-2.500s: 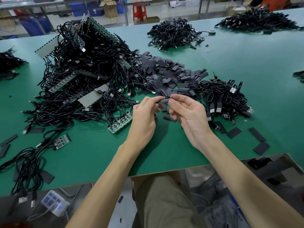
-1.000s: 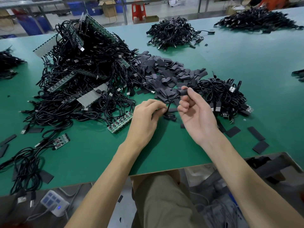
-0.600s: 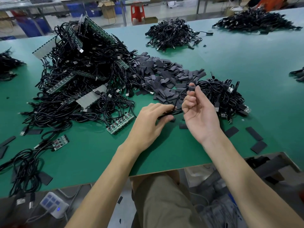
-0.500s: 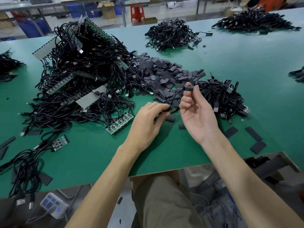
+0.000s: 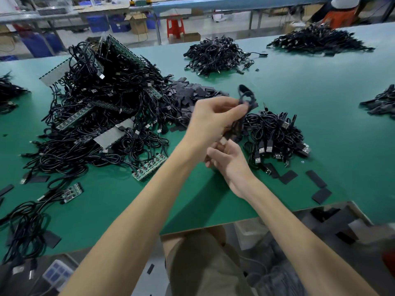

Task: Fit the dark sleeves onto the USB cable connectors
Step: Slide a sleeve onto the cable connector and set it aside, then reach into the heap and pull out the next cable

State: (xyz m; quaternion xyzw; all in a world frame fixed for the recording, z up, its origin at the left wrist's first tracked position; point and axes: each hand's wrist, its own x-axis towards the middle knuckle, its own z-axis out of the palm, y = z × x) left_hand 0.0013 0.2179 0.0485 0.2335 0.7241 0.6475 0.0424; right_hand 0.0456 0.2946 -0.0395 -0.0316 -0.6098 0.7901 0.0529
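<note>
Raised since half a second ago: left hand (image 5: 215, 116), fingers clenched on coiled black USB cable (image 5: 245, 97) above green table (image 5: 320, 86); right hand (image 5: 226, 159) lower, loosely curled; contents unclear; blurred.

right hand (image 5: 229, 160) half hidden behind left wrist, looped cable (image 5: 245, 97) motion-blurred

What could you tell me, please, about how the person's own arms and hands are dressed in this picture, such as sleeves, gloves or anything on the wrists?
Both forearms are bare up to the frame's edge: no sleeves show. The left hand and the right hand wear no gloves, and I see no watch, bracelet or ring, though motion blur softens the fingers. Khaki-coloured trousers show below the arms.
</note>
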